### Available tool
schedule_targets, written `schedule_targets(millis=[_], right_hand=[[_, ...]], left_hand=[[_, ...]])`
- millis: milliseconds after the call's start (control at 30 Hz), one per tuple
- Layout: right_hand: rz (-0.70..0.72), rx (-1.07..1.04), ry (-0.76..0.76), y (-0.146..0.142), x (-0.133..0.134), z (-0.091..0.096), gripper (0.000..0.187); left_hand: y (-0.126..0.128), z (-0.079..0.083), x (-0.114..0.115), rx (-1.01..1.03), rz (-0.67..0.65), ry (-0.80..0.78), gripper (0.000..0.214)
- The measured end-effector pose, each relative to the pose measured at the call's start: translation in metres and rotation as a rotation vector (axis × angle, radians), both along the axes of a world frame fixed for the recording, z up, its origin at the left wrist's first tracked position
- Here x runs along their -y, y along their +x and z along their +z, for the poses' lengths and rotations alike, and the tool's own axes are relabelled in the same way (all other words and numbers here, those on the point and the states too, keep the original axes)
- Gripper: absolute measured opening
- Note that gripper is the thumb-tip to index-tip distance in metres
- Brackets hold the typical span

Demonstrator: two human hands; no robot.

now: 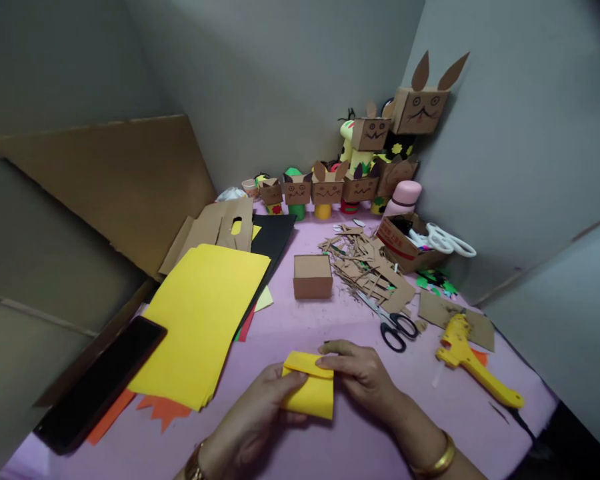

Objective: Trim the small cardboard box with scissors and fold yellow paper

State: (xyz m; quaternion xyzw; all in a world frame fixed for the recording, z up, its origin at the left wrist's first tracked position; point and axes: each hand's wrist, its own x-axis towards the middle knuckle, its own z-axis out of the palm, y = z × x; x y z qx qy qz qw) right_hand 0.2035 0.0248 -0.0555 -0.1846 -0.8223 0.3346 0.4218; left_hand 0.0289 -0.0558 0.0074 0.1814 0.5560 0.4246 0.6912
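A small folded piece of yellow craft foam or paper (313, 399) is held low over the front of the table. My left hand (260, 403) grips its left side, thumb on top and the other fingers underneath. On the upper right edge, the fingers of my right hand (363, 373) press the folded flap and partly hide it. Just beyond my hands stands a small plain cardboard box (313, 277). Black-handled scissors (393, 327) lie to the right of that box. A stack of yellow sheets (205, 320) is on the left.
A yellow glue gun (473, 363) rests at right on cardboard (440, 313). Cardboard scraps (370, 267) lie beside an open box (405, 247) holding white scissors (447, 239). Cardboard animal figures (327, 190) line the back. A dark phone (103, 383) lies at left.
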Motion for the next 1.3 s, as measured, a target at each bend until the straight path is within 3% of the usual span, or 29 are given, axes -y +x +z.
schedule_targets(millis=[300,633,767,933,1067,1167,1300], right_hand=[[0.002,-0.003,-0.056,0.0,0.0,-0.003,0.04],[0.019,-0.076,-0.202,-0.001,0.0,-0.002,0.039],[0.01,-0.075,-0.205,-0.002,-0.001,-0.001,0.037],[-0.058,-0.105,-0.309,-0.003,-0.001,0.003,0.028],[-0.278,-0.206,-0.606,-0.001,-0.003,0.008,0.021],[-0.215,-0.205,-0.739,-0.001,-0.005,0.012,0.028],[-0.162,-0.161,-0.701,-0.006,-0.004,0.014,0.026]], left_hand=[[-0.006,0.002,-0.003,0.088,-0.049,-0.016,0.028],[-0.015,-0.004,-0.001,0.369,-0.104,0.088,0.042],[-0.014,-0.008,-0.002,0.476,-0.065,0.098,0.034],[-0.007,-0.006,-0.009,0.267,-0.049,0.154,0.027],[-0.002,0.002,-0.017,0.108,-0.049,0.256,0.031],[0.001,0.005,-0.023,-0.02,-0.055,0.311,0.033],[0.005,-0.007,-0.029,-0.132,-0.082,0.37,0.034]])
